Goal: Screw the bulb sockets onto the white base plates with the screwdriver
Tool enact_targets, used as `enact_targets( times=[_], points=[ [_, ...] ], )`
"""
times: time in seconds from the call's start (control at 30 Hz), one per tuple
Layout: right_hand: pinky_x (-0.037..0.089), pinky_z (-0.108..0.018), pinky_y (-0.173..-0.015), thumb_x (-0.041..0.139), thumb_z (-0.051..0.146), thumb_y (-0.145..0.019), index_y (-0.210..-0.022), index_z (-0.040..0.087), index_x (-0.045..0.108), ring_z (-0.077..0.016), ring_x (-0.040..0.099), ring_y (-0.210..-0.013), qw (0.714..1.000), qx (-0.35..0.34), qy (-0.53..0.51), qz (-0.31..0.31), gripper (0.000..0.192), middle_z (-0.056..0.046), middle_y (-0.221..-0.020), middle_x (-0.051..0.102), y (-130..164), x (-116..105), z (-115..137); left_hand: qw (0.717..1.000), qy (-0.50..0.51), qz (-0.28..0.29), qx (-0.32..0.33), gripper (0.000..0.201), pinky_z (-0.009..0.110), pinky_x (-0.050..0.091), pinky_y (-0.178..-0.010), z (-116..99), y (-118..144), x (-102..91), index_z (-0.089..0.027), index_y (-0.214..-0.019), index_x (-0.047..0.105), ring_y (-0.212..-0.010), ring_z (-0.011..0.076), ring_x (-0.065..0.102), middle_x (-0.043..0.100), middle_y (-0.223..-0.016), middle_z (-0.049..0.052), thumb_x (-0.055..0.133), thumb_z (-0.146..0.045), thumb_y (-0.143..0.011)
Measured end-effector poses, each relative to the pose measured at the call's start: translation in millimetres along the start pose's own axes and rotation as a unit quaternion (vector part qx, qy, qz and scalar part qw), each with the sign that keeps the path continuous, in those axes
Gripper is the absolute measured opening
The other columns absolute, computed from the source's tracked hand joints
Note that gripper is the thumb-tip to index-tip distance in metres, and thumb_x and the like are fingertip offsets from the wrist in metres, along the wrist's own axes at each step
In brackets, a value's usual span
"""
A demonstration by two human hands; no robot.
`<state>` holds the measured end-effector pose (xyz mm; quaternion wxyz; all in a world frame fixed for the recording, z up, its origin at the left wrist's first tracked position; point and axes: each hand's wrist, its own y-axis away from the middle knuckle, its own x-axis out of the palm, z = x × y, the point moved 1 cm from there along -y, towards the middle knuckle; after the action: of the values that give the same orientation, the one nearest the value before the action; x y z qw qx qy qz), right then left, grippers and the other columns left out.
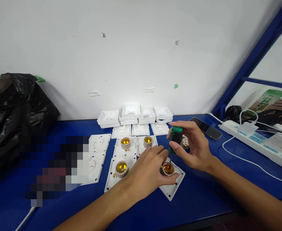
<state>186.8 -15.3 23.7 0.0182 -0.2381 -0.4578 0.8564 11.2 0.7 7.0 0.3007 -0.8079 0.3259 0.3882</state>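
The lamp socket (168, 168), a pale ring with a brass inside set on a white square plate (171, 187), lies on the blue bench (203, 195) near its front edge, just below and between both hands. The screwdriver (175, 140) stands nearly upright over it, green handle at the twelve o'clock end and thin shaft running down toward six o'clock into the brass cup, so its long axis is close to vertical with a slight lean. The right hand (194, 149) is closed around the handle, thumb and fingers curled on it, coming in from four o'clock. The left hand (149, 170) comes from eight o'clock and lies loosely curled against the socket and plate, fingers resting on them rather than gripping; it is the nearer hand to the socket itself. Outward, at nine to eleven o'clock, more plates with brass sockets (121, 168) lie in rows, with empty white boxes (130, 111) behind them at twelve. A dark phone (205, 128) sits at one o'clock, a power strip (259, 141) at two to three, a black bag (13, 109) at nine. No writing can be read anywhere; the green packet far right is too blurred.
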Motion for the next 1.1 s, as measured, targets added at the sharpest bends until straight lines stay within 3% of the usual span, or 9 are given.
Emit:
enact_targets(
  times=[0.17, 0.23, 0.37, 0.5, 0.63, 0.73, 0.9, 1.0, 1.1],
  points=[
    [0.053, -0.04, -0.081, 0.072, 0.015, -0.084, -0.137, 0.032, 0.051, -0.0204, 0.063, -0.094, 1.0, -0.026, 0.015, 0.0, 0.059, -0.004, -0.115, 0.064, 0.3, -1.2, -0.1, 1.0, 0.005, -0.007, 0.0, 0.031, 0.036, 0.049, -0.074, -0.9, 0.2, -0.6, -0.02, -0.083, 0.055, -0.077, 0.0197, 0.057, 0.06, -0.087, 0.001, 0.079, -0.039, -0.078],
    [0.053, -0.041, -0.078, 0.066, 0.016, -0.088, -0.138, 0.03, 0.052, -0.0201, 0.063, -0.091, 1.0, -0.014, 0.009, 0.022, 0.054, -0.004, -0.112, 0.065, -0.6, -1.2, 1.0, 1.0, -0.002, -0.004, 0.001, 0.031, 0.036, 0.049, -0.074, -0.7, 0.1, -0.5, -0.02, -0.084, 0.056, -0.077, 0.02, 0.057, 0.06, -0.086, 0.001, 0.079, -0.04, -0.078],
    [0.049, -0.036, -0.066, 0.076, 0.013, -0.081, -0.132, 0.03, 0.056, -0.0167, 0.058, -0.076, 0.998, -0.034, 0.041, -0.036, 0.058, -0.001, -0.1, 0.065, -3.3, -2.0, 4.6, 1.0, -0.002, -0.008, 0.003, 0.032, 0.036, 0.049, -0.074, -0.7, 0.3, -0.4, -0.019, -0.085, 0.057, -0.078, 0.0196, 0.057, 0.06, -0.089, 0.001, 0.08, -0.04, -0.078],
    [0.047, -0.038, -0.068, 0.067, 0.016, -0.088, -0.138, 0.027, 0.055, -0.0185, 0.055, -0.077, 0.998, -0.053, 0.033, 0.02, 0.052, -0.001, -0.089, 0.061, -7.4, -1.0, 6.6, 1.0, -0.005, -0.012, -0.003, 0.033, 0.036, 0.049, -0.073, -1.2, 0.4, -0.5, -0.019, -0.082, 0.055, -0.076, 0.0191, 0.056, 0.058, -0.085, 0.001, 0.08, -0.04, -0.077],
    [0.045, -0.035, -0.066, 0.073, 0.011, -0.082, -0.131, 0.028, 0.059, -0.0164, 0.051, -0.074, 0.996, -0.07, 0.043, -0.032, 0.054, -0.001, -0.092, 0.063, -8.7, -1.8, 6.8, 1.0, -0.004, -0.006, -0.001, 0.032, 0.036, 0.048, -0.074, -1.1, 0.6, -1.2, -0.019, -0.086, 0.056, -0.076, 0.0187, 0.056, 0.06, -0.09, 0.001, 0.08, -0.039, -0.077],
    [0.047, -0.038, -0.072, 0.065, 0.014, -0.088, -0.138, 0.025, 0.054, -0.0186, 0.055, -0.082, 0.998, -0.053, 0.022, 0.019, 0.052, -0.004, -0.1, 0.063, -8.7, -0.9, 6.4, 1.0, -0.006, -0.005, -0.001, 0.033, 0.035, 0.048, -0.074, -0.7, 0.7, -1.0, -0.019, -0.083, 0.055, -0.078, 0.0197, 0.056, 0.059, -0.087, 0.001, 0.08, -0.041, -0.077],
    [0.044, -0.034, -0.066, 0.072, 0.012, -0.083, -0.131, 0.027, 0.058, -0.0151, 0.051, -0.072, 0.998, -0.049, 0.03, -0.023, 0.052, 0.001, -0.089, 0.059, -7.6, -1.7, 6.8, 1.0, -0.007, 0.001, -0.004, 0.032, 0.035, 0.047, -0.074, -0.5, 0.4, -0.3, -0.02, -0.086, 0.058, -0.08, 0.0205, 0.057, 0.059, -0.088, 0.001, 0.079, -0.042, -0.078],
    [0.047, -0.037, -0.073, 0.065, 0.015, -0.089, -0.138, 0.026, 0.054, -0.0178, 0.057, -0.083, 0.999, -0.036, 0.032, 0.007, 0.051, -0.003, -0.102, 0.062, -6.5, -0.6, 6.9, 1.0, -0.008, 0.001, -0.004, 0.033, 0.036, 0.047, -0.075, -0.7, 0.3, -0.8, -0.02, -0.084, 0.057, -0.081, 0.0205, 0.057, 0.058, -0.087, 0.001, 0.079, -0.043, -0.079],
    [0.048, -0.035, -0.073, 0.068, 0.011, -0.087, -0.135, 0.028, 0.056, -0.0163, 0.057, -0.082, 0.998, -0.039, 0.05, -0.025, 0.052, -0.002, -0.106, 0.065, -5.7, -0.6, 6.2, 1.0, -0.006, 0.004, -0.002, 0.033, 0.036, 0.047, -0.076, -0.3, 0.7, -0.7, -0.019, -0.087, 0.057, -0.083, 0.0208, 0.057, 0.059, -0.09, 0.001, 0.079, -0.043, -0.08]
  ],
)
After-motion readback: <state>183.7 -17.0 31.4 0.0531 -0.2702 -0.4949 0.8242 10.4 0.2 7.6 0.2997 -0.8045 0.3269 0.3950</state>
